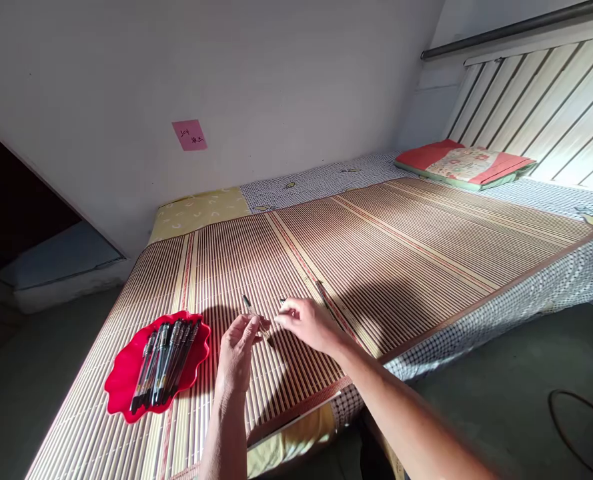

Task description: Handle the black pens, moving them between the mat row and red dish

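Note:
My left hand (237, 345) is closed in a pinch above the slatted mat (296, 267). A slim pen (247, 304) with a dark tip sticks up past its fingertips. My right hand (310, 325) is close by, its thumb and fingers pinched together. A small dark bit shows just above those fingers, but what they hold is mostly hidden. Beside the right hand, another thin dark pen-like piece (328, 303) lies on the mat, partly behind the wrist. Left of my hands, a red scalloped dish (121, 373) holds several black pens (163, 363), lying side by side.
The mat covers a bed with a checked sheet (321, 177). A folded red and floral cloth (466, 163) lies at the far right, by a slatted headboard (541, 107). A pink note (189, 135) is stuck on the wall. A dark cable loop (556, 420) lies on the floor.

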The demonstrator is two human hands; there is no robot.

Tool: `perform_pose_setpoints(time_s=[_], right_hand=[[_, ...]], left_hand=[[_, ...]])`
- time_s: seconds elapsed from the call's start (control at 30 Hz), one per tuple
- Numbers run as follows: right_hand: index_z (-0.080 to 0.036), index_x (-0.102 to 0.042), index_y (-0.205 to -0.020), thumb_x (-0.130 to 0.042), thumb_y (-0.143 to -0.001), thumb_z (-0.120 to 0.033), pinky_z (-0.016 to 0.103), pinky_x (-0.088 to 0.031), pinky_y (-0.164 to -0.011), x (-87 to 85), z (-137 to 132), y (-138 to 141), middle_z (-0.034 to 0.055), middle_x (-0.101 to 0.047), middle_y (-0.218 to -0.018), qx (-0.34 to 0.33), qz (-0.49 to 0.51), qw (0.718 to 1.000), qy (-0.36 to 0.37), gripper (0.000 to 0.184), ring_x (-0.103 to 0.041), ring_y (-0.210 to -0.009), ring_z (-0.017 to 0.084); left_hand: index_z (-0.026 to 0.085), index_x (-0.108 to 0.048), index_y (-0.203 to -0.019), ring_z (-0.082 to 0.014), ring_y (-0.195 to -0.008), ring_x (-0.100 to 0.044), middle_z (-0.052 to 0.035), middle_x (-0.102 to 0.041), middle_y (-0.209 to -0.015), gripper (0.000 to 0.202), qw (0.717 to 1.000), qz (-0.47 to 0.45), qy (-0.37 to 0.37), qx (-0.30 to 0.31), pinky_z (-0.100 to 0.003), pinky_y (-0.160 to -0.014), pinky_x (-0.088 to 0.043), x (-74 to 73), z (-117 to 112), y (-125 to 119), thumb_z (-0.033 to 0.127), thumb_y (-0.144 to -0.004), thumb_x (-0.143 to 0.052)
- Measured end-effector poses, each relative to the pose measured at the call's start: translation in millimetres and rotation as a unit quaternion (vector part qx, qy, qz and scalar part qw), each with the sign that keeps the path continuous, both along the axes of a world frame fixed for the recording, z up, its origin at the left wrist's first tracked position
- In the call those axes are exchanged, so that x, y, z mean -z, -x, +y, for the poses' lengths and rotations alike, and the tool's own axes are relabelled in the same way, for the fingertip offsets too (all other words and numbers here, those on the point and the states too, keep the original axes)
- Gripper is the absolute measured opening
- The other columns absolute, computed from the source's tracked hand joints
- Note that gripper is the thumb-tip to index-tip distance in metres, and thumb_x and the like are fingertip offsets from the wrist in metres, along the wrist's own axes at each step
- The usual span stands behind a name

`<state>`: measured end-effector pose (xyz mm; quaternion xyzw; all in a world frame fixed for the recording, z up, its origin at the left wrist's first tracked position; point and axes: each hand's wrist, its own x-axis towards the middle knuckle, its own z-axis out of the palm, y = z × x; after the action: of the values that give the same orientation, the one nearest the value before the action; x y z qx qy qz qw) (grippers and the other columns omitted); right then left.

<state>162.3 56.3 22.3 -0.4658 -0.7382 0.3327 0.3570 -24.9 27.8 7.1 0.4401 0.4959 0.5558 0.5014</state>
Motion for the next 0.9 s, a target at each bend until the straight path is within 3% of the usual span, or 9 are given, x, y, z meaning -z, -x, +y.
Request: perform_pose_setpoints(time_s=[0.07,0.17,0.27,0.37,0.53,0.63,0.77,0.9], right_hand=[[-0.018,-0.064,-0.084,-0.056,-0.098,-0.014,0.024,-0.038,-0.048,0.9,11.5,-21.2,0.0049,-0.07,-0.076,0.107,-0.069,0.992,0.016,0.017,-0.057,-0.054,0.013],[-0.016,-0.068,-0.092,-0.06,-0.095,-0.012,0.027,-0.046,-0.061,4.5,27.2,-47.6,0.0118,-0.076,-0.094,0.233,-0.196,0.951,0.045,0.009,-0.069,-0.076,0.019],[-0.014,-0.07,-0.094,-0.066,-0.092,-0.013,0.03,-0.05,-0.071,9.8,35.3,-57.0,0.016,-0.077,-0.1,0.254,-0.235,0.934,0.088,0.005,-0.073,-0.09,0.025],[-0.013,-0.07,-0.089,-0.063,-0.088,-0.006,0.03,-0.051,-0.065,15.8,37.8,-56.6,0.0163,-0.078,-0.091,0.257,-0.215,0.936,0.109,0.01,-0.074,-0.081,0.024],[-0.016,-0.067,-0.078,-0.064,-0.085,-0.01,0.025,-0.051,-0.054,21.2,36.4,-50.3,0.0102,-0.076,-0.082,0.227,-0.145,0.96,0.08,0.009,-0.072,-0.068,0.019],[-0.018,-0.063,-0.073,-0.065,-0.084,-0.02,0.024,-0.053,-0.051,14.7,30.2,-38.7,0.004,-0.071,-0.068,0.149,0.023,0.986,0.065,0.011,-0.07,-0.06,0.017],[-0.018,-0.062,-0.076,-0.068,-0.083,-0.034,0.026,-0.056,-0.05,-4.1,16.3,-17.7,0.0006,-0.067,-0.062,0.02,0.203,0.972,0.113,0.018,-0.068,-0.053,0.016],[-0.018,-0.063,-0.079,-0.07,-0.083,-0.037,0.024,-0.054,-0.05,-15.5,5.3,-0.5,-0.0013,-0.066,-0.06,-0.016,0.26,0.96,0.1,0.021,-0.064,-0.051,0.014]], left_hand=[[0.017,-0.071,-0.086,-0.0178,-0.081,-0.067,-0.0048,-0.072,-0.084,0.042,0.999,-0.037,0.005,0.003,-0.028,-0.075,-0.052,-2.5,-1.3,-0.6,0.058,-0.08,-0.079],[0.017,-0.071,-0.092,-0.0127,-0.067,-0.059,-0.0001,-0.063,-0.074,0.042,0.997,-0.069,-0.005,0.022,-0.025,-0.067,-0.049,-5.2,-3.3,-5.1,0.057,-0.082,-0.079],[0.016,-0.071,-0.094,-0.008,-0.058,-0.044,0.0029,-0.054,-0.069,0.039,0.997,-0.073,-0.021,0.035,-0.019,-0.055,-0.037,-5.0,-4.4,-10.4,0.053,-0.085,-0.078],[0.016,-0.069,-0.09,-0.0061,-0.054,-0.033,0.0039,-0.05,-0.069,0.035,0.995,-0.086,-0.022,0.046,-0.019,-0.05,-0.026,-3.3,-4.3,-13.6,0.049,-0.087,-0.077],[0.016,-0.064,-0.08,-0.0067,-0.06,-0.038,0.0026,-0.053,-0.072,0.037,0.994,-0.101,0.003,0.041,-0.018,-0.055,-0.031,-2.1,-3.6,-17.1,0.046,-0.079,-0.085],[0.016,-0.065,-0.078,-0.0068,-0.059,-0.039,0.0006,-0.058,-0.074,0.04,0.994,-0.099,0.008,0.04,-0.02,-0.056,-0.032,-2.0,-3.7,-19.7,0.049,-0.075,-0.088],[0.015,-0.072,-0.087,-0.0068,-0.059,-0.04,-0.0016,-0.064,-0.08,0.039,0.995,-0.093,0.014,0.045,-0.021,-0.057,-0.034,-2.2,-4.5,-21.8,0.048,-0.074,-0.089],[0.016,-0.074,-0.092,-0.0067,-0.062,-0.043,-0.0013,-0.066,-0.082,0.035,0.992,-0.104,0.024,0.067,-0.021,-0.061,-0.036,-2.1,-6.1,-22.1,0.042,-0.074,-0.09]])
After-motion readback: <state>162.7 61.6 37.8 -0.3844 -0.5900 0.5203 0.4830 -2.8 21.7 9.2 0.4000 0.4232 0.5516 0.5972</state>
